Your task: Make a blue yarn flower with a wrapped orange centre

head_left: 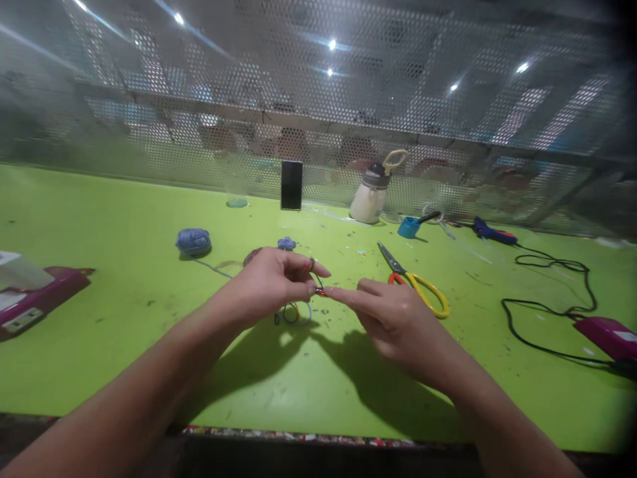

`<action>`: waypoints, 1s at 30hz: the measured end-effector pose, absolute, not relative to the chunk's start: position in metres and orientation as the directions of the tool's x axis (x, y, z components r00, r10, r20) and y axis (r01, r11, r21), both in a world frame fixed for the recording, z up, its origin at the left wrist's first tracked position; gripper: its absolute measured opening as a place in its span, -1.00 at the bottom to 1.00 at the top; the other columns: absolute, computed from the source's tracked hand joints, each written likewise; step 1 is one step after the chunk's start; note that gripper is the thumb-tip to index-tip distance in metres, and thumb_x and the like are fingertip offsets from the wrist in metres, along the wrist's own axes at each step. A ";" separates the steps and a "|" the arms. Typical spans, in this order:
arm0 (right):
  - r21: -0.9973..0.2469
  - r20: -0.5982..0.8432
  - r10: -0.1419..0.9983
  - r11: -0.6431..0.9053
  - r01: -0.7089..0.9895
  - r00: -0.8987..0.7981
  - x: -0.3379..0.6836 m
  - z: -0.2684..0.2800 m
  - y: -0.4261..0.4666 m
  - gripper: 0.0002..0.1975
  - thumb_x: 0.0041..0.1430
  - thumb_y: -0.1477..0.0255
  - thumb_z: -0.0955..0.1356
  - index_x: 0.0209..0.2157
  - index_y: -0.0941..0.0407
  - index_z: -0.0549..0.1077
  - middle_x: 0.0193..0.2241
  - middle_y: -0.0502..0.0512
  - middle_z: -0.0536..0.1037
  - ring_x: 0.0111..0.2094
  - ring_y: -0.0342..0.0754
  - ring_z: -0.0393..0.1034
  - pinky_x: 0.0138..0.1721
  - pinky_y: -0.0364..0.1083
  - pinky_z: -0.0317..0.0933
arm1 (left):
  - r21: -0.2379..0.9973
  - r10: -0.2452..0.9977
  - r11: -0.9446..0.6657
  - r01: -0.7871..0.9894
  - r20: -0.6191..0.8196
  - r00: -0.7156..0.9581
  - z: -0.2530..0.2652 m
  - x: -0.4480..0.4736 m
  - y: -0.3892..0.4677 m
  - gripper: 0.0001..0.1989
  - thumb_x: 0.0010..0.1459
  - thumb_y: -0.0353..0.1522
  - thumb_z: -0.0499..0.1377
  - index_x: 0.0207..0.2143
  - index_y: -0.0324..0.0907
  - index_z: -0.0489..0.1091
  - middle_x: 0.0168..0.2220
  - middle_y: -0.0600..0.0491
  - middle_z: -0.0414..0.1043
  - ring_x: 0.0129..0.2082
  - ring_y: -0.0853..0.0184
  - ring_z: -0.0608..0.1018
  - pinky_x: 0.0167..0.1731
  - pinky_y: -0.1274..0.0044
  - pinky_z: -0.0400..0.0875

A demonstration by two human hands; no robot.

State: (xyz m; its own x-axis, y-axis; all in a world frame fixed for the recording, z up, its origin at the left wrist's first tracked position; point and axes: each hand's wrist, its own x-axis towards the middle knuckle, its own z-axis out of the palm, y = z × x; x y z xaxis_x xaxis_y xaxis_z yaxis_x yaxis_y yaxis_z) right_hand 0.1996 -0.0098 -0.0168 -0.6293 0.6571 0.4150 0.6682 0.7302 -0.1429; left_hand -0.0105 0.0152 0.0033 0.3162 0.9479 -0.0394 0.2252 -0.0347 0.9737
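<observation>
My left hand (271, 282) is closed in a pinch, with a strand of dark bluish yarn (319, 281) running from its forefinger to the fingertips. At the thumb tip shows a small dark-red, shiny piece (320, 291), too small to name. My right hand (385, 309) meets it with an outstretched forefinger; its other fingers curl in, and what they hold is hidden. Thin loops of blue, black and yellow cord (293, 313) show below my left hand. A blue yarn ball (194, 241) lies to the left, trailing a strand toward that hand. Beyond it rests a small blue crocheted flower (286, 243).
Scissors (423, 289) with yellow and red handles lie beside my right hand. Farther back stand a phone (291, 186), a white bottle (369, 198) and a blue tape roll (409, 227). A glue gun (492, 232) with a black cord lies right. Magenta power strips (54, 292) flank the green table (279, 392).
</observation>
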 end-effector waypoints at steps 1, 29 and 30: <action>-0.111 0.406 0.660 0.722 0.682 -0.632 0.200 -0.017 -0.010 -0.48 0.15 0.70 0.23 0.06 0.03 0.52 -0.55 0.01 0.35 -0.57 -0.15 0.12 -0.49 -0.14 -0.17 | 0.971 0.949 -0.040 0.234 -0.037 0.315 0.003 -0.010 0.016 -0.88 -0.19 -0.39 0.29 -0.64 -0.20 0.39 -0.30 -0.07 0.54 -0.38 0.30 0.47 -0.33 0.43 0.30; 0.337 0.312 0.729 0.514 0.789 -0.609 0.180 -0.017 -0.025 -0.59 0.19 0.59 0.27 0.02 0.03 0.53 -0.55 0.11 0.43 -0.61 -0.10 0.14 -0.54 -0.06 -0.35 | 0.880 0.950 -0.221 0.421 0.096 0.297 -0.020 -0.004 0.025 -0.81 -0.02 -0.44 0.24 -0.65 -0.19 0.37 -0.35 -0.09 0.59 -0.30 0.16 0.59 -0.28 0.35 0.42; 0.334 0.314 0.738 0.504 0.797 -0.598 0.180 -0.017 -0.025 -0.60 0.20 0.58 0.27 0.02 0.03 0.53 -0.55 0.11 0.43 -0.61 -0.11 0.14 -0.54 -0.06 -0.34 | 0.891 0.953 -0.214 0.401 0.099 0.288 -0.021 -0.004 0.025 -0.81 -0.03 -0.44 0.26 -0.65 -0.19 0.38 -0.35 -0.09 0.59 -0.29 0.16 0.59 -0.28 0.36 0.43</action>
